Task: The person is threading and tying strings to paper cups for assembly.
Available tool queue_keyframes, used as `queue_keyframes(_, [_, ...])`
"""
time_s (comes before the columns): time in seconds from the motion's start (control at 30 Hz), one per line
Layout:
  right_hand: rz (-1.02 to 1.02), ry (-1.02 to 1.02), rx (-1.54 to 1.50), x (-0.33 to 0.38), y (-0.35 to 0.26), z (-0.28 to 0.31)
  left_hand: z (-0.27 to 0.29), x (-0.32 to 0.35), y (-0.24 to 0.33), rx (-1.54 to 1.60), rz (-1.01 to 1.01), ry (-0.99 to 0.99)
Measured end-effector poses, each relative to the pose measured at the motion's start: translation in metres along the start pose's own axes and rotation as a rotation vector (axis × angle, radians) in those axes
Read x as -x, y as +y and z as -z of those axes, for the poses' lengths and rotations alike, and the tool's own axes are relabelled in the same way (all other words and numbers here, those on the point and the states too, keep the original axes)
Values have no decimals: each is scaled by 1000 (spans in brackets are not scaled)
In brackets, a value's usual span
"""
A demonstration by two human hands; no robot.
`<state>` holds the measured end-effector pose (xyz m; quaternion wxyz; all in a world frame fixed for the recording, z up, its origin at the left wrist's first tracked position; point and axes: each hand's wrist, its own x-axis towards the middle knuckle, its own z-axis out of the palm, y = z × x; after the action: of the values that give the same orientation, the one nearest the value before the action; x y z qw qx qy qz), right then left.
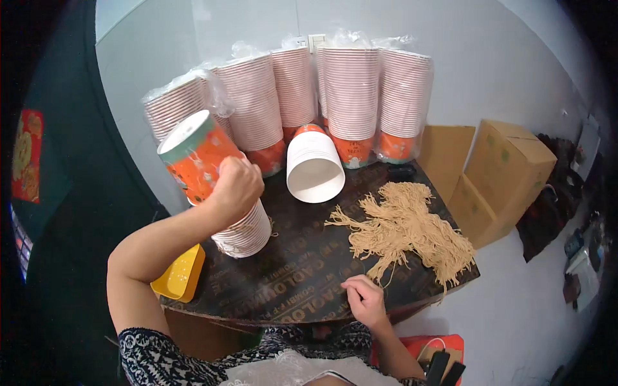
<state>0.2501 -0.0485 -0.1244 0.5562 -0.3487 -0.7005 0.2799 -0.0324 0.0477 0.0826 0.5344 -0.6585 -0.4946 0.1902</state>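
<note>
My left hand is a closed fist against the right side of an orange paper bucket with a green band. This bucket stands upside down on a stack of white paper buckets; thin cord ends stick out along the rims. What the left fingers hold is hidden. Close to the table's front edge, my right hand has its fingers curled together beside a heap of tan cords. Whatever its fingertips hold is too small to name. A single white bucket lies with its mouth toward me.
Tall stacks of orange buckets in clear plastic line the table's back. A yellow tray is at the left edge of the dark table. Cardboard boxes stand to the right, and a red bag is below.
</note>
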Motion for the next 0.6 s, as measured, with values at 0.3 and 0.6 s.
queue_keyframes(0.3, [-2,-11,29,-1,-1,-1,-8,-16,88,832,-47,83])
queue_keyframes(0.6, [48,-12,54,1,7,-5,-78,-131,110,855,218,593])
